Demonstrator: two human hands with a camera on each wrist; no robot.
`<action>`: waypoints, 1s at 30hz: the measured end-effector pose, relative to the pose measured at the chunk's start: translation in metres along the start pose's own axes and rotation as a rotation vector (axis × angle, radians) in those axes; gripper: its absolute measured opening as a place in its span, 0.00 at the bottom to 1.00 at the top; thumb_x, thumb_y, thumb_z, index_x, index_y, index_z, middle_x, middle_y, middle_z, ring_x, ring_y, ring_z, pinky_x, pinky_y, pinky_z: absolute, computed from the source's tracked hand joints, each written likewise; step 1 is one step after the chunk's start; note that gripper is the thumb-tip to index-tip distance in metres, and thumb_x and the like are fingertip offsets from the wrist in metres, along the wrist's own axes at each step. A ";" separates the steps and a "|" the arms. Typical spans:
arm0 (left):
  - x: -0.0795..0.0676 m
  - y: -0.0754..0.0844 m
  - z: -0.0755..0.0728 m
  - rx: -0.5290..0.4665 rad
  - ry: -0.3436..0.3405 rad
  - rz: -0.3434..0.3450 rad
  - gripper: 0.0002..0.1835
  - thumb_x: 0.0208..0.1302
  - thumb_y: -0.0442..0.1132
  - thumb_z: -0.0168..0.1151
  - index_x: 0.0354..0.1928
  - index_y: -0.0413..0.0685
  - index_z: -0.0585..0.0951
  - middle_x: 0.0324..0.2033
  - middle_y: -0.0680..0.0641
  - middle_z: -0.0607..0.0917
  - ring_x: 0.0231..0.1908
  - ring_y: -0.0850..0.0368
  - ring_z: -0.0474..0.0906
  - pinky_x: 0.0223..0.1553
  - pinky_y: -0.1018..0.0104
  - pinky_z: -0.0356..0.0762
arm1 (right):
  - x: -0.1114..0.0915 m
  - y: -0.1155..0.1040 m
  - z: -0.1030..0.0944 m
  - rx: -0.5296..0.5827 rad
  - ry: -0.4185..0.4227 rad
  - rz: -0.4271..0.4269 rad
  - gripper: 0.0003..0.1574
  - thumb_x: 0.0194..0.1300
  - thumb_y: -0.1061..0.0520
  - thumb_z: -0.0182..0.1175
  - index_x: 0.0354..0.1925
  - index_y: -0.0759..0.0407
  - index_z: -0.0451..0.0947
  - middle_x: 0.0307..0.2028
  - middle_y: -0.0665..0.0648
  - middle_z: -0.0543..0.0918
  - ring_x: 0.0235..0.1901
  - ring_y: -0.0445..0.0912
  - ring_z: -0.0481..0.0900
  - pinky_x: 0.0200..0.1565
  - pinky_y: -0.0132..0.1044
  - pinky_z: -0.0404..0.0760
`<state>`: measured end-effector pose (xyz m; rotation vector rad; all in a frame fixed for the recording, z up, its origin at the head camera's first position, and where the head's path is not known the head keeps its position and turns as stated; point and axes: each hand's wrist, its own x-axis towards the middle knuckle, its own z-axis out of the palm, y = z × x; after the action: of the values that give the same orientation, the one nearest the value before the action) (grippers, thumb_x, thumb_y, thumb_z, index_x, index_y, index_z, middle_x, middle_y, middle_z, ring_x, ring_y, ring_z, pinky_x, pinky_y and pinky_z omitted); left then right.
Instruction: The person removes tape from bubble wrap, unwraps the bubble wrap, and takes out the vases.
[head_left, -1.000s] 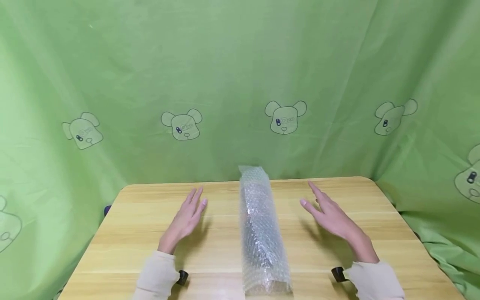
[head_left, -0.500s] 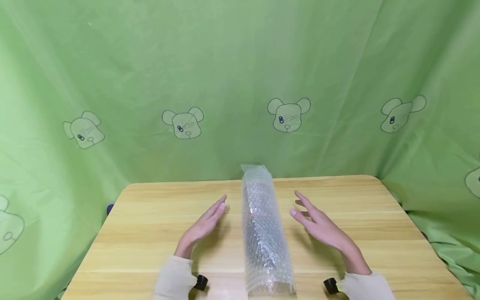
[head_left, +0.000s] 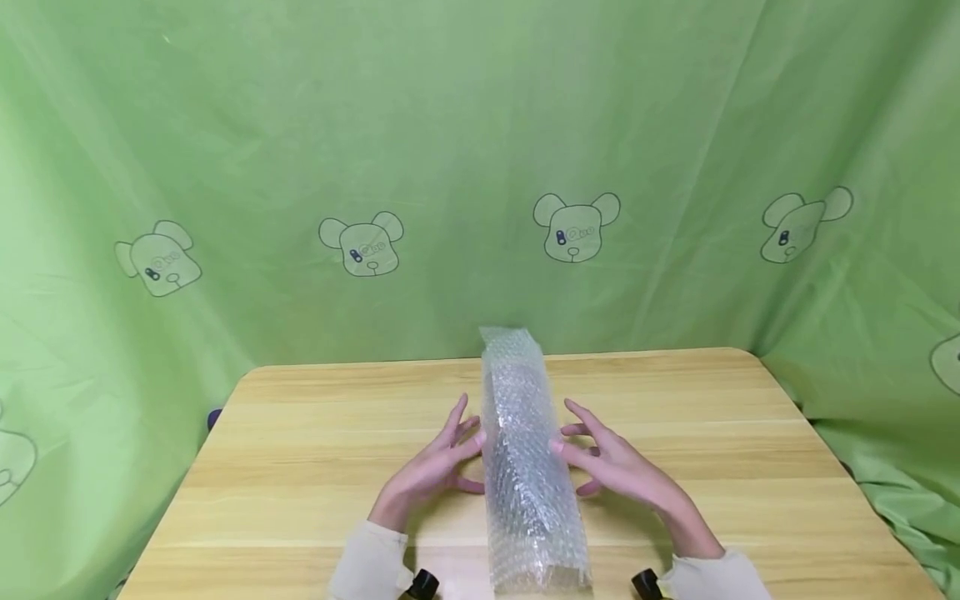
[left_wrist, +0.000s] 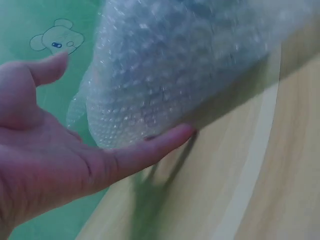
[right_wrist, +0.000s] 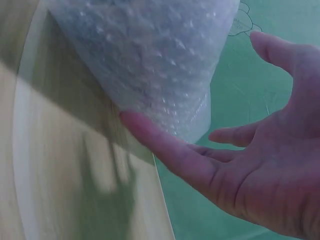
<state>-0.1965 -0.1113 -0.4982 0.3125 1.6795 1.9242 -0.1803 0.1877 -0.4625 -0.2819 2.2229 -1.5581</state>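
Note:
A long bundle of clear bubble wrap (head_left: 528,467) lies lengthwise on the table, something darker showing faintly inside; what it is cannot be made out. On its left side is my left hand (head_left: 431,471), fingers spread and thumb at the wrap's edge. My right hand (head_left: 618,467) mirrors it on the other side, thumb tip by the wrap. In the left wrist view the bubble wrap (left_wrist: 165,70) rises just beyond the extended fingers. The right wrist view has the bubble wrap (right_wrist: 150,60) close above a straight finger. Neither hand is curled round the bundle.
The wooden table (head_left: 300,450) has rounded far corners. Green curtain (head_left: 450,125) printed with bear heads hangs behind and along both sides. The bundle's far end reaches the table's back edge. A dark blue object (head_left: 214,417) peeks out past the left edge.
Both hands have moved inward from either side, to the edges of the bubble-wrapped bundle. Their fingers are more spread now. The bundle stays in place.

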 end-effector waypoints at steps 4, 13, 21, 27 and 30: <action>-0.004 -0.006 0.004 -0.106 -0.045 -0.031 0.54 0.71 0.45 0.62 0.81 0.67 0.31 0.81 0.39 0.35 0.77 0.29 0.45 0.53 0.36 0.82 | 0.001 -0.002 0.006 0.028 0.005 0.033 0.57 0.71 0.43 0.62 0.82 0.49 0.38 0.72 0.72 0.60 0.54 0.59 0.82 0.39 0.48 0.91; 0.001 -0.014 0.013 -0.170 -0.057 -0.022 0.60 0.66 0.38 0.67 0.81 0.68 0.30 0.81 0.39 0.41 0.68 0.36 0.69 0.55 0.37 0.81 | 0.001 -0.002 0.014 0.051 -0.033 0.013 0.59 0.69 0.45 0.64 0.82 0.51 0.39 0.72 0.75 0.59 0.54 0.59 0.83 0.36 0.49 0.91; 0.001 -0.013 0.016 -0.194 -0.026 -0.021 0.59 0.65 0.36 0.67 0.81 0.69 0.34 0.81 0.40 0.44 0.65 0.36 0.73 0.54 0.36 0.81 | 0.002 0.005 0.014 0.120 -0.088 -0.023 0.58 0.71 0.48 0.63 0.82 0.53 0.37 0.73 0.76 0.53 0.57 0.59 0.80 0.39 0.52 0.90; -0.002 -0.008 0.017 -0.175 -0.003 -0.013 0.60 0.64 0.34 0.68 0.81 0.68 0.35 0.80 0.37 0.43 0.65 0.34 0.72 0.54 0.35 0.81 | 0.005 0.008 0.015 0.163 -0.125 -0.037 0.56 0.71 0.49 0.62 0.82 0.51 0.39 0.73 0.76 0.53 0.56 0.59 0.80 0.42 0.54 0.89; -0.004 -0.004 0.018 -0.153 0.003 -0.010 0.60 0.63 0.35 0.69 0.81 0.68 0.35 0.80 0.37 0.41 0.68 0.34 0.68 0.53 0.36 0.82 | 0.007 0.009 0.016 0.205 -0.153 -0.054 0.54 0.72 0.51 0.61 0.82 0.51 0.39 0.72 0.76 0.54 0.53 0.57 0.82 0.43 0.55 0.89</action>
<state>-0.1827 -0.0979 -0.4977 0.2414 1.5222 2.0322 -0.1789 0.1752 -0.4773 -0.3895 1.9377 -1.7159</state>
